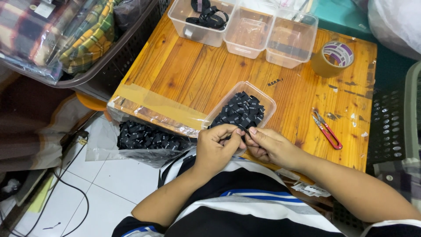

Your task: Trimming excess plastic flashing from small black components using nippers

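Fingers (pixel 237 130) of both hands pinch one black label (pixel 242 128) at the counter's (pixel 184 74) near edge; tub (pixel 268 102) still heaped, plenty left.

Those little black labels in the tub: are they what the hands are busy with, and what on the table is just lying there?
In use:
left hand and right hand, pinching one black label together
clear tub of black labels

Lying about:
red snips
roll of brown tape
three clear tubs at the far edge
bag of black labels

Your hands (pixel 243 142) meet at the surface's (pixel 184 70) near edge, label tub (pixel 240 109) just behind, snips (pixel 326 130) right, tape roll (pixel 333 58) farther back.
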